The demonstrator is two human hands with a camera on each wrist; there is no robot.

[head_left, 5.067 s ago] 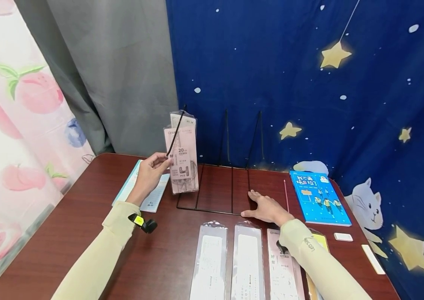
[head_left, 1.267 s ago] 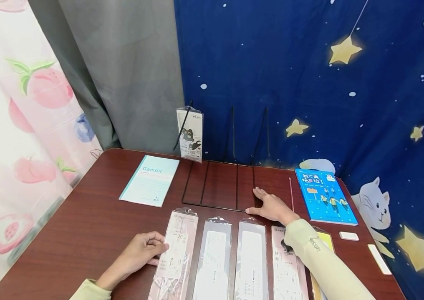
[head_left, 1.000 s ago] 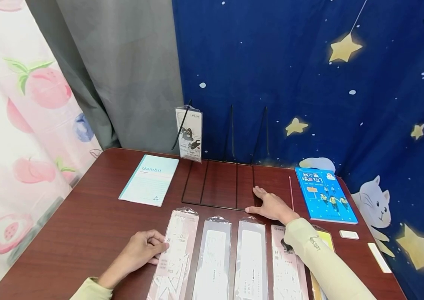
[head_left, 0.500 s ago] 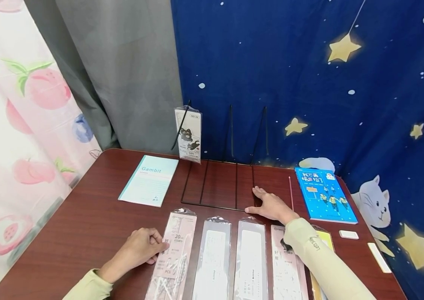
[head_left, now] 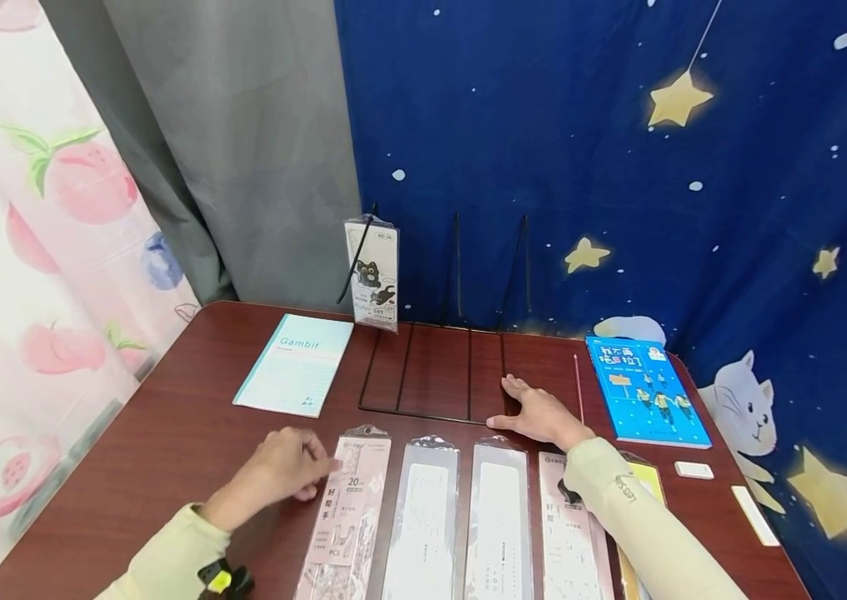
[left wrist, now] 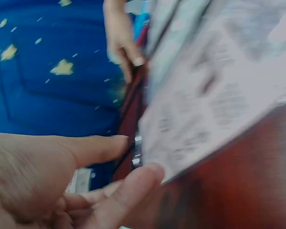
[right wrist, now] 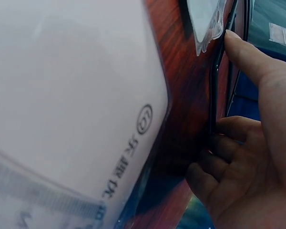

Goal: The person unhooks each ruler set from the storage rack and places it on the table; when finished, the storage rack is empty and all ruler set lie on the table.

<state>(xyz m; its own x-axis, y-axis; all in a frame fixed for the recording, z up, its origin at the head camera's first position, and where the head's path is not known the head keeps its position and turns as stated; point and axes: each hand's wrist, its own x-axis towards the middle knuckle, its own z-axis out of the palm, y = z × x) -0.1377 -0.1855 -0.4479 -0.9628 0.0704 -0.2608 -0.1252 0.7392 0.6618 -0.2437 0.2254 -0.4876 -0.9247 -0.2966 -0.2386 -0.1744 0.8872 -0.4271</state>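
Note:
My left hand [head_left: 284,462] is at the upper left edge of a pink ruler set [head_left: 348,508] in a clear sleeve, lying on the table. In the left wrist view its thumb [left wrist: 102,145] and a fingertip stand apart near the blurred sleeve corner. My right hand [head_left: 539,412] holds the front right corner of a black wire display rack [head_left: 431,414], thumb on the wire and other fingers bent in the right wrist view. A cat-print ruler set [head_left: 374,275] hangs on the rack's left hook. The middle and right hooks hold nothing.
Two clear-sleeved packs [head_left: 423,517] with white backs, another pink ruler set [head_left: 569,533] and a yellow pack [head_left: 644,479] lie in a row. A Gambit notebook [head_left: 294,364], pencil [head_left: 578,387], blue book [head_left: 649,390] and white eraser [head_left: 694,470] lie around the rack.
The pink ruler set came off the left hook and was laid at the row's left end. My left hand has just slid up its left edge. My right hand has stayed on the rack.

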